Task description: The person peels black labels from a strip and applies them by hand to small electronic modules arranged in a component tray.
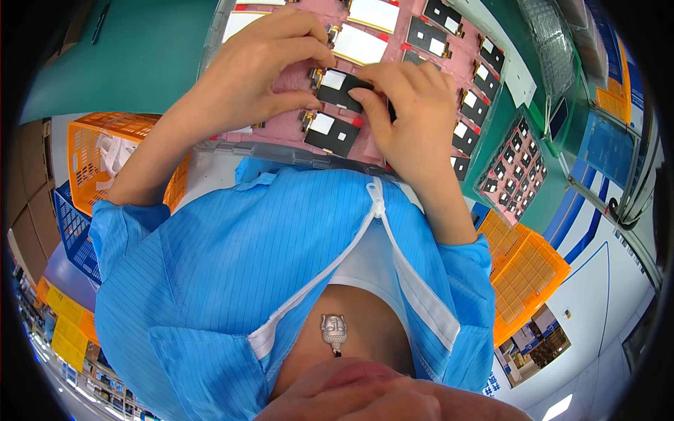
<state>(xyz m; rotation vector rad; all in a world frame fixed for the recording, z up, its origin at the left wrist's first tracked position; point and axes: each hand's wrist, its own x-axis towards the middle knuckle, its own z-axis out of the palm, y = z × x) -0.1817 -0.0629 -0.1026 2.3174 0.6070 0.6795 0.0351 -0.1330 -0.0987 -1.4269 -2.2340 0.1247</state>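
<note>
A small black-backed display panel (pixel 340 89) with a white patch and a short flex cable lies between my hands, above a pink-lined tray (pixel 284 137). My left hand (pixel 261 69) is curled at its left end, index fingertip by the upper corner and thumb by the lower one. At the right end, my right hand (pixel 414 95) has its thumb on the panel's face and its index finger along the upper edge. Just below sits another black panel (pixel 333 135) in the tray. White-faced panels (pixel 359 45) lie above. How firmly the left fingertips grip is hard to see.
More black panels (pixel 474 107) fill the tray's right side. A second pink tray of panels (pixel 514 170) stands on the green table (pixel 151 59) at right. Orange crates (pixel 523 270) flank me, with a blue crate (pixel 76 228) at left. A pen (pixel 101 22) lies far left.
</note>
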